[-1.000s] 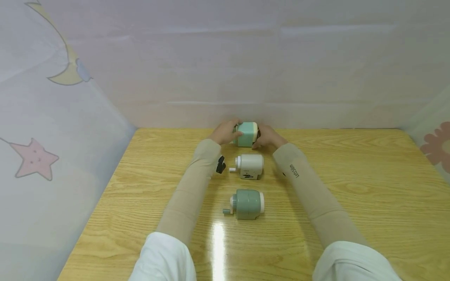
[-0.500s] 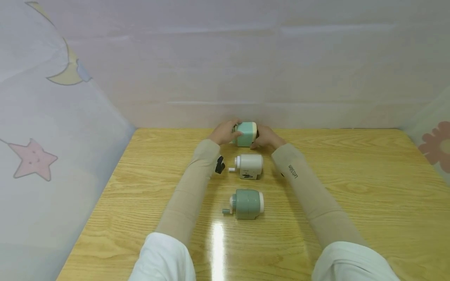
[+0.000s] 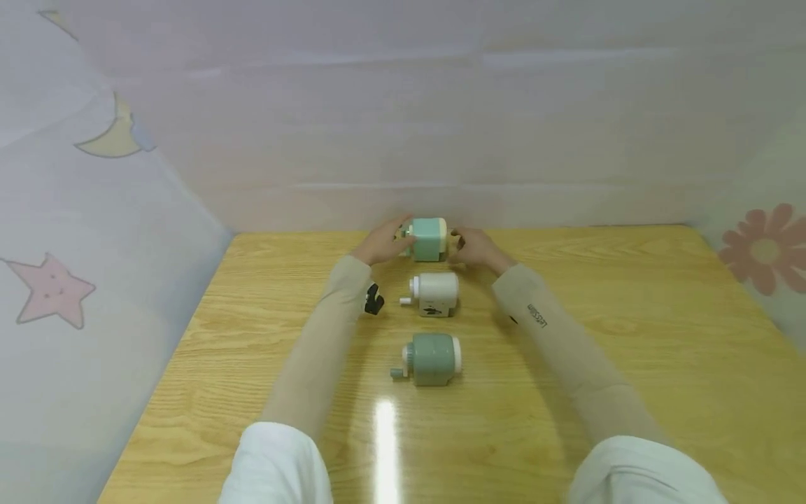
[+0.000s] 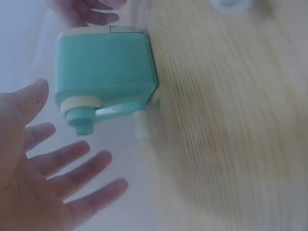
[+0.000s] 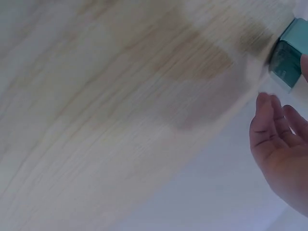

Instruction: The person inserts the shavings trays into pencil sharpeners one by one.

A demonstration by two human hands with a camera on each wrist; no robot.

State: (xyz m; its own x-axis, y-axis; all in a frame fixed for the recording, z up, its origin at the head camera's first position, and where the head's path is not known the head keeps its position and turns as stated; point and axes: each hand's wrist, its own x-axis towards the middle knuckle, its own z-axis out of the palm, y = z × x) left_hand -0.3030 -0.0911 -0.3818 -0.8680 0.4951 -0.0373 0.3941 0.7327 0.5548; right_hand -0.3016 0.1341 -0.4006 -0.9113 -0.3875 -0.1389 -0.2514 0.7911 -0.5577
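A turquoise crank pencil sharpener (image 3: pixel 427 239) with a cream end stands at the table's back edge. My left hand (image 3: pixel 383 241) is beside its crank end; in the left wrist view its fingers (image 4: pixel 79 185) spread loosely, apart from the sharpener's body (image 4: pixel 103 65). On the other side, my right hand (image 3: pixel 475 248) is a little away from the cream end, fingers loosely bent around nothing. In front stand a white crank pencil sharpener (image 3: pixel 437 292) with a dark print and, closer to me, a grey-green one (image 3: pixel 433 360). All three cranks point left.
The three sharpeners form a column on the wooden table (image 3: pixel 567 336). A pale cloth wall (image 3: pixel 403 140) rises right behind the table's back edge, with printed side walls left and right. A black wrist device (image 3: pixel 374 299) sits under the left sleeve.
My right hand has come off the turquoise sharpener and moved right. My left hand has loosened beside the crank end. The head view has shifted slightly; the sharpeners keep their places.
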